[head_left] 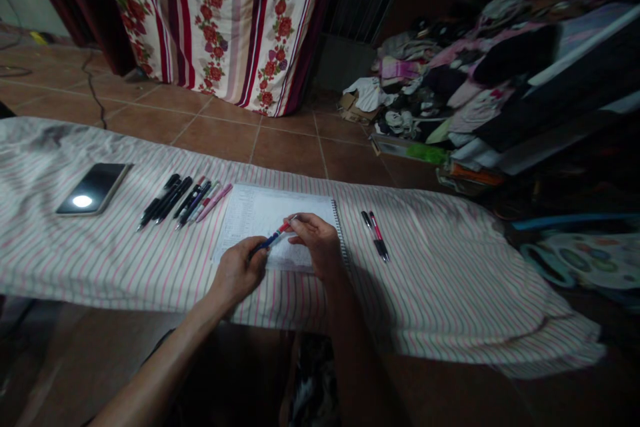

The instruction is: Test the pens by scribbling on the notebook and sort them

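Note:
A blue and red pen (pixel 276 235) is held at a slant over the spiral notebook (pixel 260 203). My left hand (pixel 241 265) is closed round its dark blue end. The fingers of my right hand (pixel 316 240) pinch the red end, whose tip is partly hidden by them. Handwriting and printed-looking lines cover the notebook page, and its coil runs along the right side. To the left lies a row of several pens (pixel 186 201), black, purple and pink. Two more pens (pixel 376 235), one black and one red, lie side by side to the right.
The long table carries a striped cloth (pixel 450 267) that hangs over its front edge. A phone (pixel 94 189) with a bright reflection lies at the left. Behind are a floral curtain (pixel 215 20) and a heap of clothes (pixel 465 73) on the tiled floor.

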`<state>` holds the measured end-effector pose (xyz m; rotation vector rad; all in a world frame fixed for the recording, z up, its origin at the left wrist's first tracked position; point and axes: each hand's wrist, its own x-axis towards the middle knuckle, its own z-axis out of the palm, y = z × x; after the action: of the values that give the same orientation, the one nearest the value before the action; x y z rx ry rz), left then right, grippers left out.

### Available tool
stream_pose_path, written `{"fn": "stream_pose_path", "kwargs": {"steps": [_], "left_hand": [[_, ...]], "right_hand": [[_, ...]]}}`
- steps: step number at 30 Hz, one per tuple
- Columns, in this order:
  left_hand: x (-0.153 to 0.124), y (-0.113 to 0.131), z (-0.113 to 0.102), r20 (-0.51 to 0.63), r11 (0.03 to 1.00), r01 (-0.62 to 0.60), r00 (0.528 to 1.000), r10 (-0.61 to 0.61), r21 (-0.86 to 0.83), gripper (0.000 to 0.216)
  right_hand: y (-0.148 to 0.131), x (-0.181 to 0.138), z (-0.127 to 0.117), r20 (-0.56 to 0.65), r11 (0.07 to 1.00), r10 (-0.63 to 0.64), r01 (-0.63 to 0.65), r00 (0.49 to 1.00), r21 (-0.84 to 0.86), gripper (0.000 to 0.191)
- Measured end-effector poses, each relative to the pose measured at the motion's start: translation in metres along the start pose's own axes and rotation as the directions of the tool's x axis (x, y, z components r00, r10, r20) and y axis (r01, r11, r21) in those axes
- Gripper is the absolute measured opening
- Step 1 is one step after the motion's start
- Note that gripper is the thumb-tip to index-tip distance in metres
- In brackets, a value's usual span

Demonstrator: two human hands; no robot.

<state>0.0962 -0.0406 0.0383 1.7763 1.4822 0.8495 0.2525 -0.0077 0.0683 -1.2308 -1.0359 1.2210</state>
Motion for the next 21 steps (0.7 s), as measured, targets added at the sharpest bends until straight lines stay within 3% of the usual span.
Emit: {"fn": "stream_pose_path", "kwargs": {"steps": [17, 21], "left_hand": [[0.0007, -0.0061, 0.0011, -0.047, 0.996, -0.006, 0.999, 0.002, -0.087, 0.030], [0.0019, -0.0079, 0.0004, -0.051, 0.993, 0.013, 0.999, -0.019, -0.120, 0.030]], "right_hand": [[-0.0045, -0.0009, 0.0022, 0.028, 0.999, 0.043, -0.043, 0.999, 0.009, 0.026], [-0.0004, 0.0030, -0.0014, -0.022, 0.999, 0.035, -0.035, 0.999, 0.001, 0.028]]}}
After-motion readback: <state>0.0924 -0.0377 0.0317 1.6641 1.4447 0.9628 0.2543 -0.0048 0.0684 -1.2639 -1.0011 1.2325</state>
